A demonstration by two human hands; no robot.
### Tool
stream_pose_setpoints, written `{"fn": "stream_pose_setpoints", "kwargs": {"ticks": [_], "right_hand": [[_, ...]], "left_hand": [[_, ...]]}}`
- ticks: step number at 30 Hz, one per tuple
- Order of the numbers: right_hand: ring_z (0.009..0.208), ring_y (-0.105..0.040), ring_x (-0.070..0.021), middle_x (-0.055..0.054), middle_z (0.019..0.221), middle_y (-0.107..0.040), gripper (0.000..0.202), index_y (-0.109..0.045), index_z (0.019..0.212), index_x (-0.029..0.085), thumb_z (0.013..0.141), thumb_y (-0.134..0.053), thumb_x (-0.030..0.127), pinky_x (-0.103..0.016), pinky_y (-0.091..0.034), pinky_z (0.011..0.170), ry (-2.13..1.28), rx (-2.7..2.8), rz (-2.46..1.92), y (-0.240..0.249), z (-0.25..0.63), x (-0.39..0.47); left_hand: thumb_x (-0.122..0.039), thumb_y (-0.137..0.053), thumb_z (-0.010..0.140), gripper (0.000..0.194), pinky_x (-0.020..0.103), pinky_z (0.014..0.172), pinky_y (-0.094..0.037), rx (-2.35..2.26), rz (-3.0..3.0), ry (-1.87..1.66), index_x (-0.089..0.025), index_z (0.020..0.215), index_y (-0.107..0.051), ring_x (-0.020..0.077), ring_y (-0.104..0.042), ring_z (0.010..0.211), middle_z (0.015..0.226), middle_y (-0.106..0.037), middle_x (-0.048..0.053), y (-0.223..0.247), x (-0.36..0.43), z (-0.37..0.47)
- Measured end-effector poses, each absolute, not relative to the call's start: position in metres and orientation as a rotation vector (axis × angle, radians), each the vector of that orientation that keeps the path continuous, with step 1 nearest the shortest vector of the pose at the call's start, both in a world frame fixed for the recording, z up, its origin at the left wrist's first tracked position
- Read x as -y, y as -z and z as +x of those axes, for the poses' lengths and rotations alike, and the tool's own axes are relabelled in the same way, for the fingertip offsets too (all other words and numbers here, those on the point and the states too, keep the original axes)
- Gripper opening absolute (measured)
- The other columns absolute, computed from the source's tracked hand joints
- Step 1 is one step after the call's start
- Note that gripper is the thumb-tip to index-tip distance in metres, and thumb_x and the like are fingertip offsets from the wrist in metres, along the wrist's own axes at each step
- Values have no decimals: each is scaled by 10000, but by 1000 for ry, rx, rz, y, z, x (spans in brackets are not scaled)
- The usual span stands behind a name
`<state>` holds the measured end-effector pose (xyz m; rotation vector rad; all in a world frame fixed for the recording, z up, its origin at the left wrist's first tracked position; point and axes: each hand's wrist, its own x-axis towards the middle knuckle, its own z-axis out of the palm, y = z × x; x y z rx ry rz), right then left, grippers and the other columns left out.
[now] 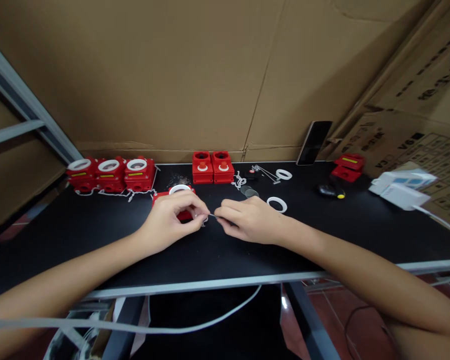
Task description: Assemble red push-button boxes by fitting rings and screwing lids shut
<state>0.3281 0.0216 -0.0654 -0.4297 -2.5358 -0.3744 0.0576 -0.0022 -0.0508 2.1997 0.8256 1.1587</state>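
My left hand is closed in a pinch, thumb against fingertips, just in front of a red box with a white ring on top. Facing it, my right hand pinches a thin, greyish metal-looking piece that spans the small gap between both sets of fingertips. A bit of white cord shows beside the left fingertips; whether it is held is unclear. My left arm and hand partly cover the red box. Beyond the right hand lie round clear discs and a white ring.
Red boxes with white rings line the back left, with white cord before them. Two red boxes stand mid-back. Thin metal rods, a phone, a black tool and a white device lie rightward. Cardboard walls the back.
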Motion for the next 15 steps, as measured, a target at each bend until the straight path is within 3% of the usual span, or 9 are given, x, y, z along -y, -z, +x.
{"fn": "stream_pose_setpoints", "kwargs": {"ticks": [7, 15], "right_hand": [[605, -511, -113, -1, 848, -658, 286, -736, 964, 170, 1159, -527, 175, -308, -274, 581, 478, 2571, -413, 67, 330, -23], [591, -460, -129, 8, 808, -620, 274, -716, 932, 180, 1154, -555, 190, -342, -273, 618, 534, 2675, -318, 68, 330, -20]], "left_hand": [[-281, -766, 1042, 100, 288, 761, -634, -869, 2216, -929, -227, 970, -809, 193, -794, 806, 959, -850, 29, 48, 1, 52], [-231, -737, 1061, 83, 313, 813, -619, -849, 2262, -788, -237, 997, -790, 223, -801, 897, 1063, -838, 49, 49, 6, 50]]}}
